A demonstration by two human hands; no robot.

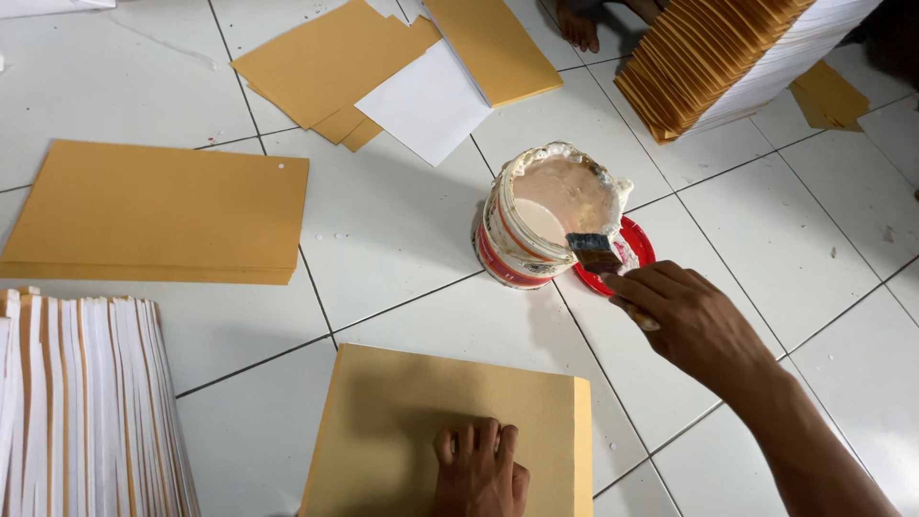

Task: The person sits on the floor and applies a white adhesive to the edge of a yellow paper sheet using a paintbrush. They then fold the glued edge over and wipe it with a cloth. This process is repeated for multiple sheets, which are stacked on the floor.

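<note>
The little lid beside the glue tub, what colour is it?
The round plastic lid beside the white glue tub is bright red, seen best in the head view.

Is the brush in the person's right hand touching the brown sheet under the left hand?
No: the brush in the right hand is over the glue can's rim, apart from the brown sheet that the left hand presses.

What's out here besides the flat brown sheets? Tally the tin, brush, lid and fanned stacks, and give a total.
Tin: 1
Brush: 1
Red lid: 1
Fanned stacks: 2
Total: 5
</note>
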